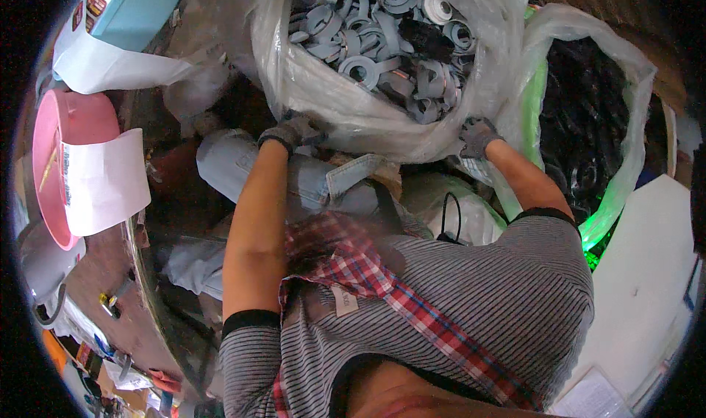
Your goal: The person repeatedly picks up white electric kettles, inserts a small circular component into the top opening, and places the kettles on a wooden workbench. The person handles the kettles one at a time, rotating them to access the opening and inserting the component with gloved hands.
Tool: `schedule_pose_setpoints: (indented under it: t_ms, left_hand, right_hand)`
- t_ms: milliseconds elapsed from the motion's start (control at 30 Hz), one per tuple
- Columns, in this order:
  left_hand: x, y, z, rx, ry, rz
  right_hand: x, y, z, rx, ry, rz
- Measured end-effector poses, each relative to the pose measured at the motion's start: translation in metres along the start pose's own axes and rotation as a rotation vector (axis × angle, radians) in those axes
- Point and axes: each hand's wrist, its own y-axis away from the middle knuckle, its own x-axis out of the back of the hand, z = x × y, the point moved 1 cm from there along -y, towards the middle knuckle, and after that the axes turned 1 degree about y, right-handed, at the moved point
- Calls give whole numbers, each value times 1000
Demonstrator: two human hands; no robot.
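A large clear plastic bag stands in front of me with its mouth wide and its rim folded outward. Grey plastic ring-shaped parts fill it, with one white round part and a black piece among them. My left hand, in a grey knit work glove, grips the near left side of the bag. On the near right side, my right hand in a matching glove holds the plastic. Folds of the bag partly hide the fingertips of both hands.
Another lined bag with black parts stands at the right, beside a white panel. On the left, a wooden table carries a pink bin with a paper sheet. A light-blue bin is farther back.
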Motion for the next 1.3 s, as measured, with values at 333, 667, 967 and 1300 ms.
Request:
schedule_pose_setpoints:
  t_ms: [333, 667, 967, 1300]
  left_hand:
    - [-13, -11, -10, 148, 61, 82]
    - [79, 153, 103, 49, 1065, 493]
    - [20, 412, -10, 160, 904, 1519]
    - [-264, 598, -8, 538, 1040, 1698]
  right_hand:
    - [-102, -141, 27, -67, -238, -277]
    - [-55, -92, -27, 136, -534, -369]
    - [192, 53, 43, 116, -1464, 515]
    - [264, -85, 110, 155, -1359, 785]
